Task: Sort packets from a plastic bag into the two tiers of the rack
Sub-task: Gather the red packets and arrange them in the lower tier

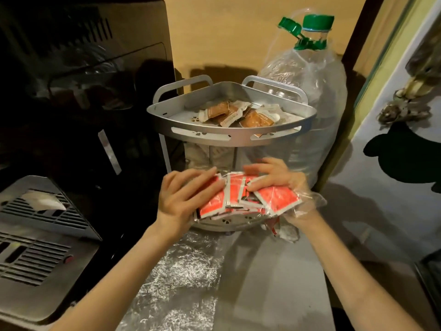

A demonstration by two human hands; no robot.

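A silver two-tier corner rack [214, 137] stands on the counter. Its upper tier holds several brown and white packets [238, 115]. A fanned bunch of red packets [238, 199] sits over the front of the lower tier [229, 223]. My left hand [186, 194] grips the bunch's left side. My right hand [274, 180] presses fingers on the right side and also holds a crumpled clear plastic bag [307, 204] that hangs under it. A few more packets [279, 229] lie below the right wrist, partly hidden.
A large clear water bottle [312, 96] with a green cap stands right behind the rack. A dark appliance [83, 91] fills the left, with a silver vented unit [43, 237] in front. Foil sheet [181, 278] covers the counter. A wall panel [393, 175] closes the right.
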